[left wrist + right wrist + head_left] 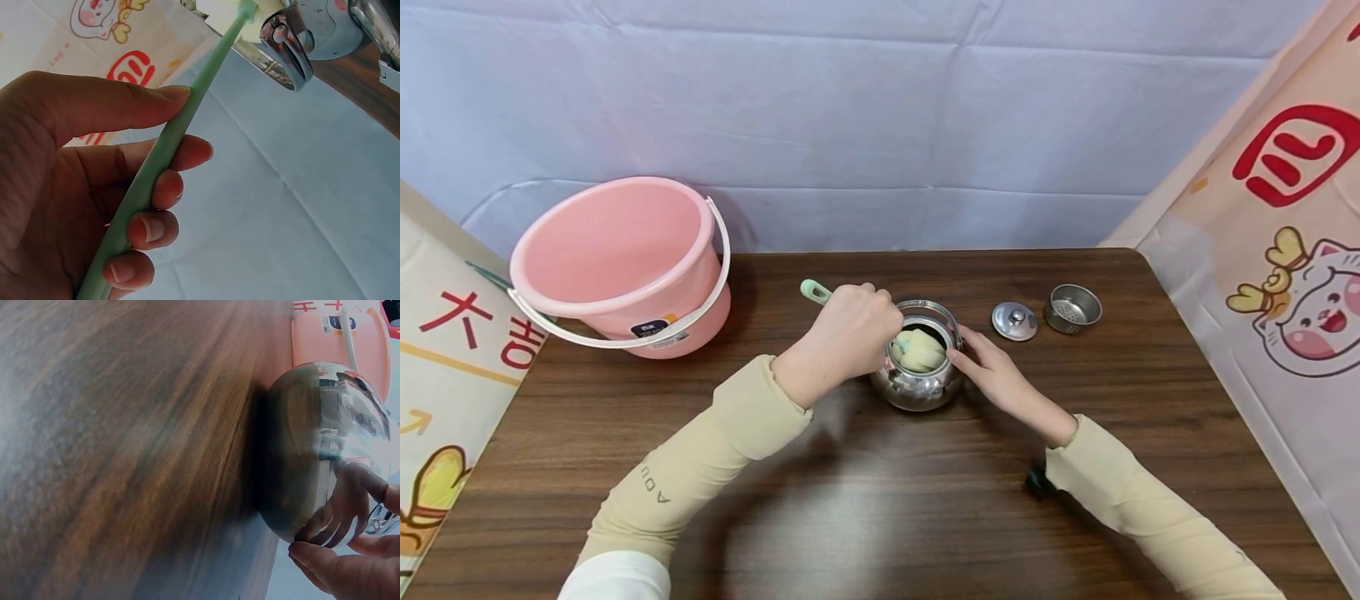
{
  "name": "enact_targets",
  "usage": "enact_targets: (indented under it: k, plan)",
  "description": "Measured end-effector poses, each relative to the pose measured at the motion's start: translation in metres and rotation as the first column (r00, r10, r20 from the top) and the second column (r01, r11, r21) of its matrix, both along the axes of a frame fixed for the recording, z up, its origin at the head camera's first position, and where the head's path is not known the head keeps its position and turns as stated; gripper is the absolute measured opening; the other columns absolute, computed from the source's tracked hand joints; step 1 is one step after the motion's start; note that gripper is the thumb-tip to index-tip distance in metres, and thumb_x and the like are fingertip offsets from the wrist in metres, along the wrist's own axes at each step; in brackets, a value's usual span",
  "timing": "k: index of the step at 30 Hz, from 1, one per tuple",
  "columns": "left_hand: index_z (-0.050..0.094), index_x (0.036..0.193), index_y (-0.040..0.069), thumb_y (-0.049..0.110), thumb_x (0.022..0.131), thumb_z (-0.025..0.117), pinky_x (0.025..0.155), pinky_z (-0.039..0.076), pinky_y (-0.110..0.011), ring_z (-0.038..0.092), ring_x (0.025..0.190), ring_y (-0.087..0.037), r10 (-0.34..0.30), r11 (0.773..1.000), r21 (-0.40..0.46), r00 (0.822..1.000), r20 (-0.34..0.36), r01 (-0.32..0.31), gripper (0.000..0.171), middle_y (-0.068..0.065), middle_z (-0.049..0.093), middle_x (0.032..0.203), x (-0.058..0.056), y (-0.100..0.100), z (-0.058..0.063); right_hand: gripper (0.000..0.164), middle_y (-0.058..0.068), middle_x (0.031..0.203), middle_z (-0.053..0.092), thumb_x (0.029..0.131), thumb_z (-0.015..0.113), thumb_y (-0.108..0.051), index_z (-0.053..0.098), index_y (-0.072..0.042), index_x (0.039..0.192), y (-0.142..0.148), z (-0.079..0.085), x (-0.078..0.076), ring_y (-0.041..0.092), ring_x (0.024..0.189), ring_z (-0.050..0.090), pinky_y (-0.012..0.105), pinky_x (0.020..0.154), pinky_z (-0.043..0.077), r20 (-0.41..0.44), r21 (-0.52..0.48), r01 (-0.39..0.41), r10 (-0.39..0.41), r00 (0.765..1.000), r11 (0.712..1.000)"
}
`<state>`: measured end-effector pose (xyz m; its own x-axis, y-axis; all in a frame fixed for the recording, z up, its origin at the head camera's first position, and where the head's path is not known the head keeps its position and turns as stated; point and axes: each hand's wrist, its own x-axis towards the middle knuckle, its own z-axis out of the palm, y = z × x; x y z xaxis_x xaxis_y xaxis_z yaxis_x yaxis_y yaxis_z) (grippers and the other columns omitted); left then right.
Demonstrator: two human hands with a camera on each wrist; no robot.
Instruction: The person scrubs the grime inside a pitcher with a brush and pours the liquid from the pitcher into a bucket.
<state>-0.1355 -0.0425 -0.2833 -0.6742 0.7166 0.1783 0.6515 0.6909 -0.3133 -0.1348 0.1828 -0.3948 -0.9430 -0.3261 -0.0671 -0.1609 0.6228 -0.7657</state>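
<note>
A shiny steel teapot (917, 392) with a raised loop handle stands uncovered on the table. My left hand (853, 329) grips the light green handle (159, 147) of a sponge brush, fingers curled round it and thumb along its side. The brush's pale yellow sponge head (917, 351) sits in the teapot's mouth; its lower part is hidden inside. On the teapot's right side, my right hand (994, 372) steadies it, thumb at the rim and fingers against the rounded wall. In the right wrist view, those fingers touch the polished body (300, 456).
Right of the teapot lie its round lid (1014, 322) and a small perforated strainer cup (1072, 309). A pink bucket (692, 333) with a white handle stands at the back left. Pale cloth (850, 125) hangs behind the wooden table (850, 533).
</note>
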Motion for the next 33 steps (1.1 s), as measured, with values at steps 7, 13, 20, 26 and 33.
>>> enact_targets:
  k: [7,13,20,26,33]
  plan:
    - [0.044,0.050,0.019,0.013,0.062,0.065,0.044,0.039,-0.028,0.046,0.049,-0.017,-0.010,1.000,-0.003,1.000,0.015,0.010,0.025,0.002,0.048,0.055,0.002,0.003,-0.002,0.060,0.023,0.140,0.032,0.096,0.040,-0.038,0.026,0.000,0.142,0.000,0.000,0.001,0.036,0.129,0.029,0.051,0.102,0.026,0.018,0.008,0.000,0.000,1.000,1.000]
    - [0.044,0.050,0.019,0.010,0.062,0.063,0.043,0.038,-0.028,0.045,0.048,-0.017,-0.014,1.000,-0.010,1.000,0.008,0.014,0.024,0.002,0.048,0.054,0.003,0.005,-0.004,0.059,0.024,0.138,0.034,0.097,0.040,-0.036,0.026,0.000,0.141,0.000,0.000,0.000,0.037,0.128,0.031,0.051,0.101,0.026,0.012,-0.001,0.000,0.000,1.000,1.000]
    - [0.049,0.050,0.020,0.008,0.061,0.063,0.044,0.039,-0.028,0.047,0.050,-0.017,-0.009,1.000,-0.026,1.000,0.025,0.009,0.021,0.002,0.051,0.055,0.003,0.008,-0.007,0.058,0.024,0.137,0.035,0.097,0.040,-0.035,0.026,0.000,0.141,0.000,0.001,0.001,0.037,0.127,0.032,0.051,0.101,0.027,0.004,0.011,-0.004,0.004,1.000,1.000]
    - [0.054,0.052,0.020,0.010,0.064,0.064,0.045,0.040,-0.029,0.050,0.051,-0.018,-0.009,1.000,-0.016,0.999,0.048,0.010,0.019,0.002,0.054,0.057,0.002,0.012,-0.009,0.057,0.024,0.136,0.036,0.097,0.040,-0.034,0.027,0.000,0.141,0.000,0.001,0.000,0.036,0.127,0.034,0.051,0.101,0.027,0.003,0.015,-0.002,0.002,1.000,1.000]
    - [0.057,0.055,0.020,0.010,0.068,0.063,0.046,0.042,-0.030,0.050,0.052,-0.017,-0.017,1.000,-0.017,0.998,0.052,0.018,0.017,0.001,0.056,0.058,0.001,0.017,-0.011,0.060,0.023,0.139,0.034,0.097,0.039,-0.039,0.026,-0.002,0.142,0.000,0.001,0.000,0.036,0.128,0.031,0.051,0.101,0.027,0.027,0.014,-0.001,0.000,1.000,1.000]
